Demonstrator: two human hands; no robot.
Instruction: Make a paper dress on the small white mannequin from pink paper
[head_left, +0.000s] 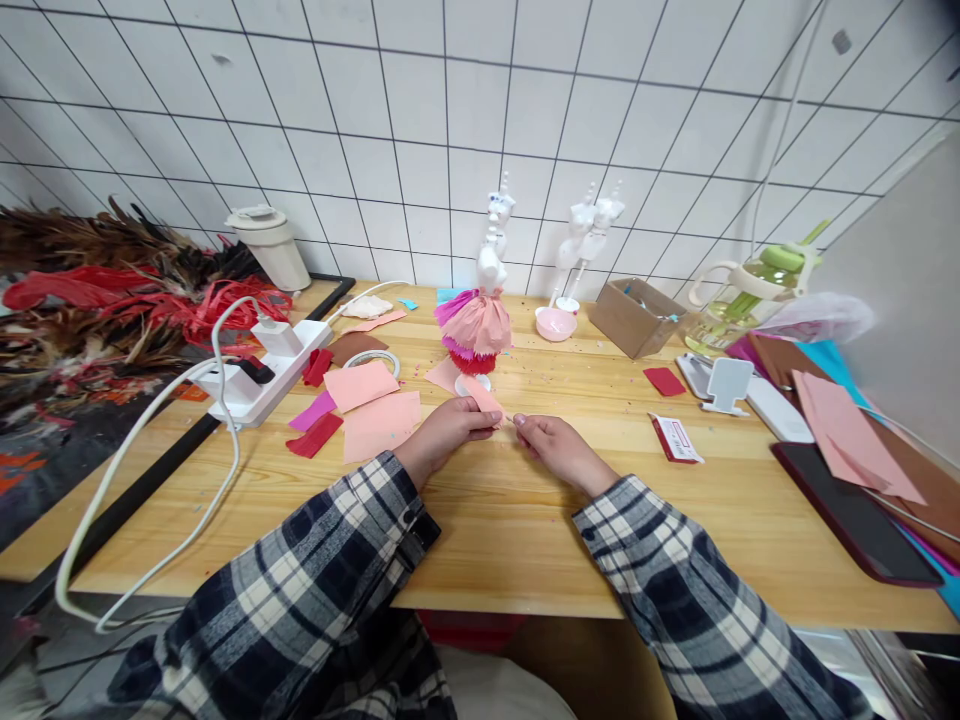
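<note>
My left hand [448, 430] and my right hand [559, 447] meet over the middle of the wooden table [525, 530]. Between them they pinch a small strip of pink paper [486, 398]; the left fingers curl round its near end and the right fingertips close on its right end. Just behind the hands stands a white mannequin [491, 250] wearing a layered pink and red paper skirt [475, 328]. Loose pink paper sheets [375, 405] lie to the left of my left hand.
A white power strip [259, 380] with a looping cable sits at the left, beside feathers [97, 290]. Two more mannequins [589, 240], a pink dish [556, 323], a cardboard box [634, 315], a green jug [750, 285], a phone stand [727, 385] and stacked coloured paper [855, 420] lie right.
</note>
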